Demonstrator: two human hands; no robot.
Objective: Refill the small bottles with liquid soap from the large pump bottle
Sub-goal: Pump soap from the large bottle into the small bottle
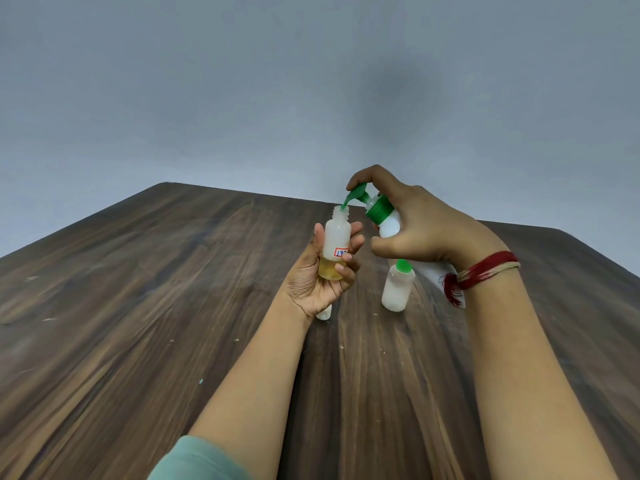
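- The left hand (320, 271) gripped an uncapped small bottle (334, 244), roughly a quarter full of yellowish soap, above the wooden table (138, 289).
- The right hand (415, 230) clasped the tilted large pump bottle (388, 223), a finger on the pump head and the green spout (348, 199) at the small bottle's mouth.
- Slow, full presses with the spout inside the neck would likely avoid spills.
- A capped bottle (398, 287) stood nearby.

View: one wide-angle camera, worn on the person's head.
Facing: forward and down across the bench (138, 271) toward the grey wall (242, 81).
Nearness: close; the person's forearms (249, 375) fill the lower frame.
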